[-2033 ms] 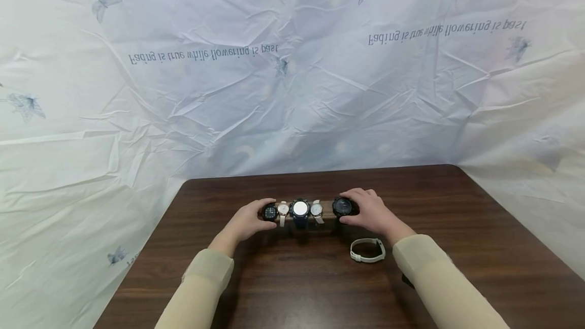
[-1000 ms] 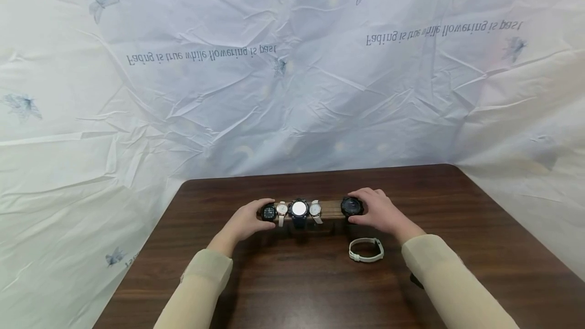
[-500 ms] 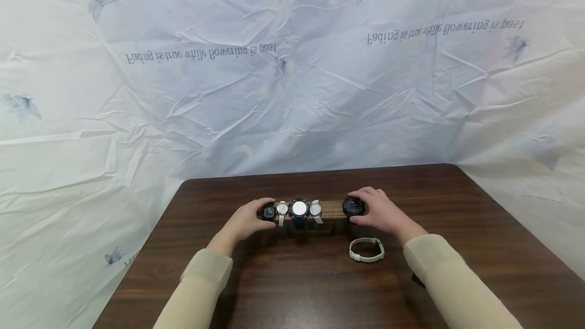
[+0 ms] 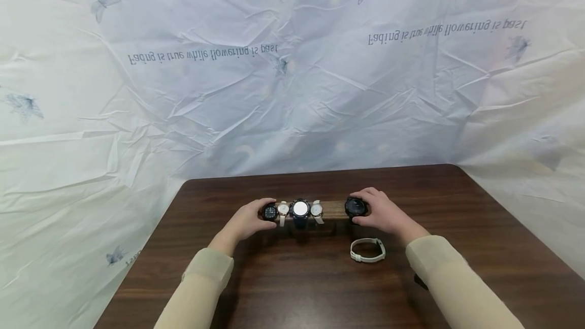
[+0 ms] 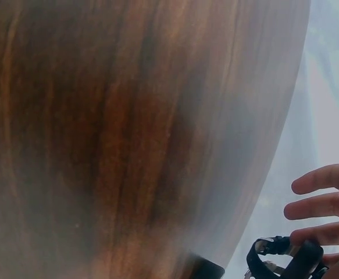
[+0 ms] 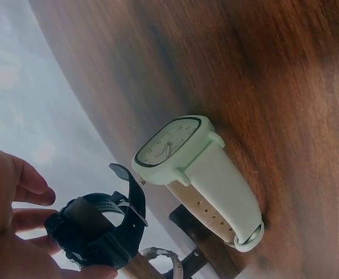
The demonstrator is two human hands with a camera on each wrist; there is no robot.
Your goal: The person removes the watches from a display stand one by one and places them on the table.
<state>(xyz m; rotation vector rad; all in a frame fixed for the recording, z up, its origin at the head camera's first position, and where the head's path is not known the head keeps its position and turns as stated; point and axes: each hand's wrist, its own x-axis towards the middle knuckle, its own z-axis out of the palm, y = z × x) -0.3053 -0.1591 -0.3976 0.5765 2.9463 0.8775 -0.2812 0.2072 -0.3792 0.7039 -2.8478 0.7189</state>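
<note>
Presently, the left hand (image 4: 249, 221) grips the left end of a wooden bar (image 4: 332, 209) lying crosswise on the brown table (image 4: 292, 278). Its fingers curl round that end beside a small black watch (image 4: 269, 212), apparently to steady the bar. In the left wrist view the fingers (image 5: 320, 204) look only loosely bent over a black strap (image 5: 285, 256), so how tight the hold is cannot be told there.

Moving right, three more watches sit strapped round the bar: a pale one (image 4: 283, 210), a large dark one with a white dial (image 4: 300, 209), and another pale one (image 4: 316, 210). They stand close together, faces towards the wearer, evidently so each dial can be read at once. A bare stretch of bar follows them.

At the right end the right hand (image 4: 384, 213) holds a big black watch (image 4: 355, 207), thumb below and fingers curled over the top. The watch sits at the bar's end, apart from the other four. The right wrist view shows its buckled strap (image 6: 99, 226) pinched in the fingertips (image 6: 29, 180); whether the loop is round the bar or just off it cannot be told.

Nearer the person, in front of the right hand, a white watch (image 4: 367, 250) lies on the table, strap closed in a loop, clear of the bar and untouched. The right wrist view shows it resting on its side, dial (image 6: 169, 142) facing the bar.

A creased printed sheet (image 4: 292, 75) hangs behind the table.
</note>
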